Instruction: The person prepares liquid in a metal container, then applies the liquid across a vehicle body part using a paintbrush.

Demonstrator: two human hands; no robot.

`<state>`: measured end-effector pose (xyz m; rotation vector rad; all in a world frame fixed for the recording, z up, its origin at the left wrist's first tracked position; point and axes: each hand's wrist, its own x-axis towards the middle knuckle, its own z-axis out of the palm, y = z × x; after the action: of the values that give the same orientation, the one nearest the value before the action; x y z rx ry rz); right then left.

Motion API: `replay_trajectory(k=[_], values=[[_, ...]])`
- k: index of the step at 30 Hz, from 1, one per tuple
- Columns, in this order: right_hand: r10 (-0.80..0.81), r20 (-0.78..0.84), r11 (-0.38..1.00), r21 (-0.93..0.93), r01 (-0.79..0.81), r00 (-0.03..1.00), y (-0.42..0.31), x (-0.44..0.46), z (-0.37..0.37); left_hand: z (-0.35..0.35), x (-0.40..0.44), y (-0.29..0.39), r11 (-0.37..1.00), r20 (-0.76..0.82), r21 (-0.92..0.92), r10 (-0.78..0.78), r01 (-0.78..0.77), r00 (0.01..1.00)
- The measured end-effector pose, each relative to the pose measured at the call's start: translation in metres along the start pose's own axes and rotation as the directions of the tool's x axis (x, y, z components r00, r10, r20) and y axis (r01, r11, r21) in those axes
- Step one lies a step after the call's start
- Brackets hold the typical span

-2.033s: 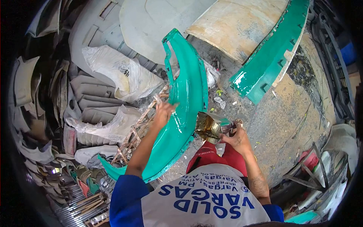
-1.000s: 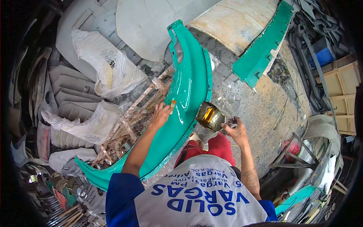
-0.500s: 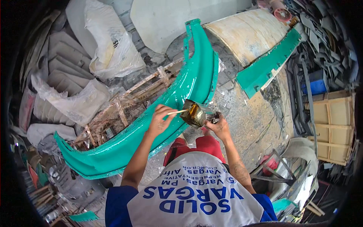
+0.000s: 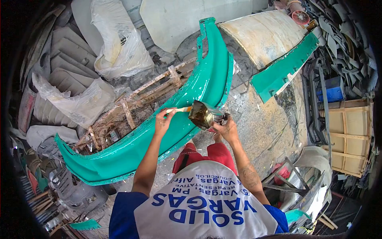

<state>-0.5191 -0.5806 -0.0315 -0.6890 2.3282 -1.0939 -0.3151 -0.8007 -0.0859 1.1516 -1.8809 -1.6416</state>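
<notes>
One brush [image 4: 182, 109], pinched in the left hand [image 4: 162, 120], points right to the rim of a metal can [image 4: 204, 116] that the right hand [image 4: 228, 130] grips. Beneath the brush, a long green bumper [image 4: 104, 169] slants from lower left to upper right, nearer the left hand.

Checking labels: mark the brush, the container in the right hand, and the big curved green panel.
Brush [image 4: 181, 110], head view: on its light handle.
Container [image 4: 208, 117], head view: on its shiny side wall.
Curved green panel [image 4: 175, 130], head view: on its broad glossy face.
</notes>
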Motion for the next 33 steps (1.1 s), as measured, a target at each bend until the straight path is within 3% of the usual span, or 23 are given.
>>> replay_trajectory(k=[1,3,4,5,7,8,10,14,20,26,28,30,32,33], values=[[0.018,-0.03,1.0,0.015,-0.018,0.999,0.003,-0.001,-0.001,0.002,0.0,-0.004,1.0,0.001,0.002,-0.003,0.003,1.0],[0.038,-0.043,0.999,0.007,-0.037,0.998,0.014,-0.002,-0.005,0.008,0.001,-0.018,0.909,-0.062,0.186,0.391,-0.374,0.918],[0.054,-0.058,0.999,-0.002,-0.054,0.997,0.021,-0.004,-0.008,0.011,0.001,-0.027,0.825,0.037,0.331,0.475,-0.459,0.879],[0.066,-0.074,0.998,-0.011,-0.067,0.995,0.027,-0.004,-0.012,0.011,-0.004,-0.036,0.826,0.036,0.331,0.472,-0.456,0.881],[0.097,-0.053,0.995,-0.024,-0.098,0.994,0.04,-0.009,-0.022,0.014,-0.027,-0.046,0.55,0.353,0.596,0.475,-0.585,0.806],[0.121,-0.06,0.988,0.107,-0.115,0.991,0.05,-0.013,-0.025,0.011,-0.038,-0.051,0.531,0.403,0.582,0.469,-0.615,0.786],[0.21,-0.003,0.927,0.318,-0.199,0.978,0.047,-0.023,-0.034,0.001,-0.059,-0.035,0.585,0.448,0.556,0.387,-0.59,0.806],[0.272,-0.035,0.865,0.447,-0.228,0.962,0.041,-0.045,-0.055,-0.013,-0.041,-0.02,0.721,0.614,0.47,0.147,-0.509,0.775],[0.344,-0.064,0.841,0.465,-0.277,0.937,0.036,-0.069,-0.081,0.007,0.07,-0.035,0.775,0.488,0.38,0.295,-0.505,0.821],[0.374,-0.067,0.803,0.523,-0.287,0.925,0.05,-0.084,-0.095,0.02,0.075,0.015,0.695,0.31,0.433,0.484,-0.574,0.819],[0.373,-0.034,0.825,0.468,-0.315,0.927,0.057,-0.085,-0.097,0.021,0.053,-0.002,0.508,0.437,0.556,0.495,-0.658,0.751],[0.377,-0.021,0.815,0.483,-0.321,0.926,0.058,-0.085,-0.098,0.022,0.029,-0.055,0.429,0.506,0.511,0.55,-0.745,0.664],[0.386,-0.016,0.802,0.5,-0.327,0.923,0.058,-0.084,-0.099,0.019,-0.01,-0.041,0.476,0.608,0.514,0.385,-0.714,0.694],[0.387,-0.026,0.812,0.484,-0.327,0.922,0.058,-0.084,-0.1,0.018,-0.026,-0.029,0.471,0.61,0.515,0.385,-0.716,0.693]])
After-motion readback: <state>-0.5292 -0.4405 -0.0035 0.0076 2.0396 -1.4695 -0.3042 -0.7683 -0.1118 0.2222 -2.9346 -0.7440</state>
